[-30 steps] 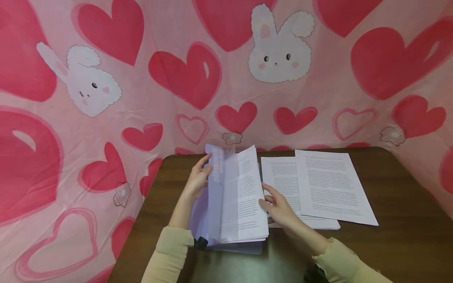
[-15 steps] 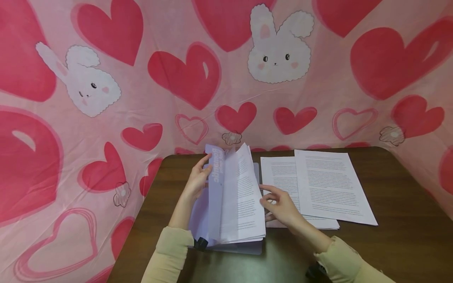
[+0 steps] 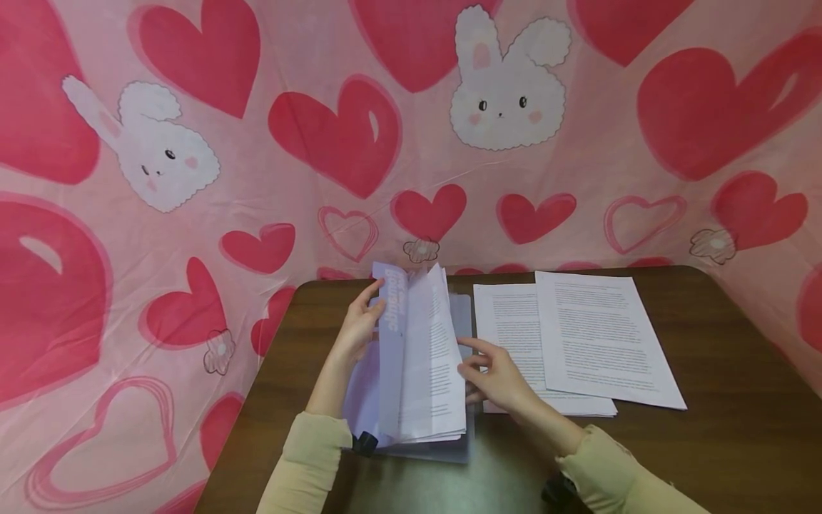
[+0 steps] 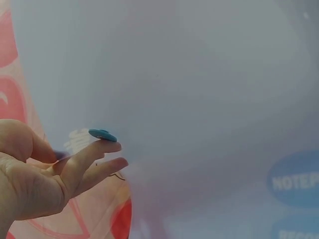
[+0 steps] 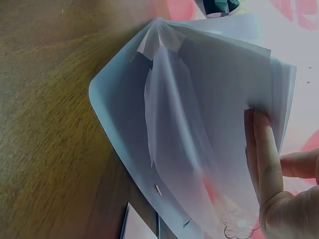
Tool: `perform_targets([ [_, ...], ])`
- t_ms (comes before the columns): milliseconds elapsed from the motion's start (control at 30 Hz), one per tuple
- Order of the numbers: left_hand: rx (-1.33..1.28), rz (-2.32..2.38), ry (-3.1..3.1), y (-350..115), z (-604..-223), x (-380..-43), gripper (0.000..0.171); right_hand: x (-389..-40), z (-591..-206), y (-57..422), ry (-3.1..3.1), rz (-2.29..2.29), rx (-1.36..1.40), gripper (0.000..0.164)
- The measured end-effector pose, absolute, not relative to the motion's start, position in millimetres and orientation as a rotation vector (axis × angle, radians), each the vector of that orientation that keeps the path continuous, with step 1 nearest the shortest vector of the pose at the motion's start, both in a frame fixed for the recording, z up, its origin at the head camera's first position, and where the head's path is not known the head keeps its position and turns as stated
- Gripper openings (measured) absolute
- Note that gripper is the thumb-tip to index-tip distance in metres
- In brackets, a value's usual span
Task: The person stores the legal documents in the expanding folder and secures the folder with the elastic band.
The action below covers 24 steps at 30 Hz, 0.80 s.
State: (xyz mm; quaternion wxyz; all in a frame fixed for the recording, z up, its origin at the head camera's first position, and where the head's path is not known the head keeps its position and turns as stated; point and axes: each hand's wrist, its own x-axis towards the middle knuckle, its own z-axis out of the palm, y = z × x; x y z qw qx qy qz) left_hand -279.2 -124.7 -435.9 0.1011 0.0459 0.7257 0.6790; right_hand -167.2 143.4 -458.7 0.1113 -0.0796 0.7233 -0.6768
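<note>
A translucent lilac document folder (image 3: 389,364) lies spread on the table at centre left, its cover raised. My left hand (image 3: 357,325) holds the cover's outer edge near the top. A teal snap button (image 4: 102,135) shows by the fingers in the left wrist view. Inside the folder stands a sheaf of printed sheets (image 3: 443,385), lifted on its right side. At that right edge my right hand (image 3: 497,375) grips the sheets, fingers (image 5: 268,154) against their back and the thumb on the other side. Under the sheaf, clear inner sleeves (image 5: 172,109) fan out from the folder's spine.
Two overlapping stacks of printed paper lie to the right: a nearer-left stack (image 3: 507,314) and one sheet (image 3: 597,343) skewed over it. The brown wooden table (image 3: 719,442) ends against a pink cloth (image 3: 424,157) with hearts and rabbits.
My right hand has moved left with the sheaf's right edge, tipping the sheets further toward the cover. More of the folder's back shows at the right. The left hand has stayed put.
</note>
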Motion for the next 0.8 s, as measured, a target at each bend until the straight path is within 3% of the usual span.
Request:
perform_targets([
  [800,0.117,2.03,2.133,-122.5,-439.8,-276.6,0.058,-179.0,-490.8,126.0,2.256,-1.879,-0.322,0.063],
])
